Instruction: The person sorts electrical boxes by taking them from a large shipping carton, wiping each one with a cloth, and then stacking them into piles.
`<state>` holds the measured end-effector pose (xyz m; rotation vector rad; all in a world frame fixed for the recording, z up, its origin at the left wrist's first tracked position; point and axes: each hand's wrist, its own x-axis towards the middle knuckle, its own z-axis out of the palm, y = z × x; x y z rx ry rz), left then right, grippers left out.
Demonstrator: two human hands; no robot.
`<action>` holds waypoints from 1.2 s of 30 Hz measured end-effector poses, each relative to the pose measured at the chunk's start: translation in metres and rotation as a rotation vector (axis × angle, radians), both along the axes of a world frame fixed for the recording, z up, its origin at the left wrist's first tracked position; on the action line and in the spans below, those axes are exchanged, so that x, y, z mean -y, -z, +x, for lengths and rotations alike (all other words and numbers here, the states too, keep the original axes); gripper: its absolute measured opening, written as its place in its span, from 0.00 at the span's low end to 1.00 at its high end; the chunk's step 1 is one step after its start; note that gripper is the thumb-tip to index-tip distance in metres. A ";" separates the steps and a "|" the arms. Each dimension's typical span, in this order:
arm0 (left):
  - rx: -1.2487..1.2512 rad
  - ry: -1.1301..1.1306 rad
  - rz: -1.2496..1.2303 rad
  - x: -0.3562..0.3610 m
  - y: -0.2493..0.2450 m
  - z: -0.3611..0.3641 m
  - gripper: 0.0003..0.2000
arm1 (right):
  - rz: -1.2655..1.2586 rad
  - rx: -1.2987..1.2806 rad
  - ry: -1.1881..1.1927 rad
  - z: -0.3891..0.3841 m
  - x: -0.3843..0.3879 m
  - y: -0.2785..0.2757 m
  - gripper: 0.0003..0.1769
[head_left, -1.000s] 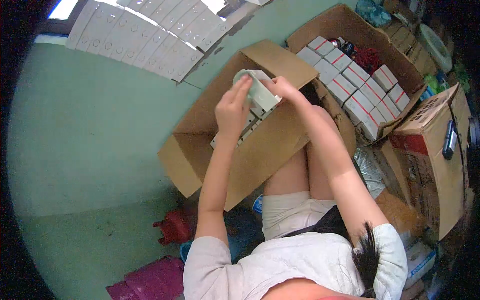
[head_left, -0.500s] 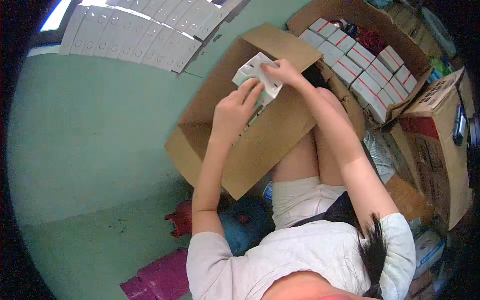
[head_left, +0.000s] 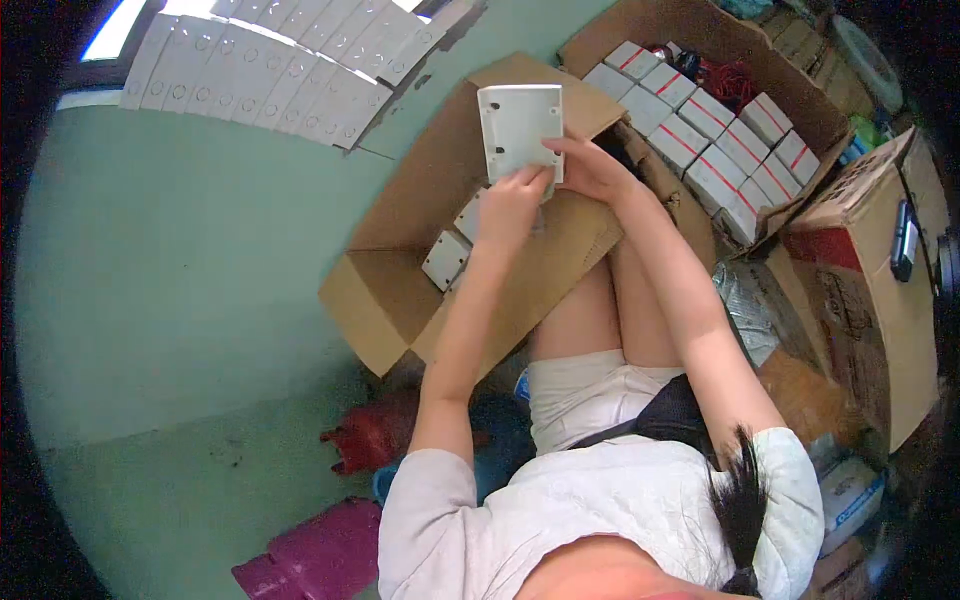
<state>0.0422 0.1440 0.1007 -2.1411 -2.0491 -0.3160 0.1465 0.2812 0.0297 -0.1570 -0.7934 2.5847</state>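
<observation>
A shallow white plastic case (head_left: pixel 522 115) with small dark holes near its corners is held up over an open cardboard box (head_left: pixel 570 235), its hollow side facing me. My right hand (head_left: pixel 592 170) grips the right edge, thumb on the inside face. At the lower edge, my left hand (head_left: pixel 514 208) is closed with its fingertips against the case; part of the edge is hidden behind them. Below, inside the cardboard box, lie more white plastic pieces (head_left: pixel 447 260), partly covered by my left hand and forearm.
To the right, another carton (head_left: pixel 690 28) holds several white boxes (head_left: pixel 690 140) with red stripes and a red wire bundle (head_left: pixel 728 82). A dark phone-like device (head_left: pixel 905 240) rests on a closed carton (head_left: pixel 860 290). White panels (head_left: pixel 260 75) line the green wall's ledge. A purple cylinder (head_left: pixel 315 550) lies lower left.
The white case has turned from tilted to nearly upright and risen slightly. My left hand has moved right and down to its lower edge. White pieces in the box have come into view.
</observation>
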 end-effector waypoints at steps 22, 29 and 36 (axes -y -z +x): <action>-0.080 -0.461 0.023 0.011 0.008 0.009 0.22 | 0.069 -0.025 0.102 -0.006 0.006 0.002 0.31; 0.205 -0.146 0.121 0.007 0.035 0.023 0.23 | 0.065 -0.005 0.085 0.000 0.003 0.003 0.32; 0.216 -0.231 0.056 0.008 0.020 -0.004 0.21 | 0.162 -0.001 0.069 -0.005 0.006 0.001 0.32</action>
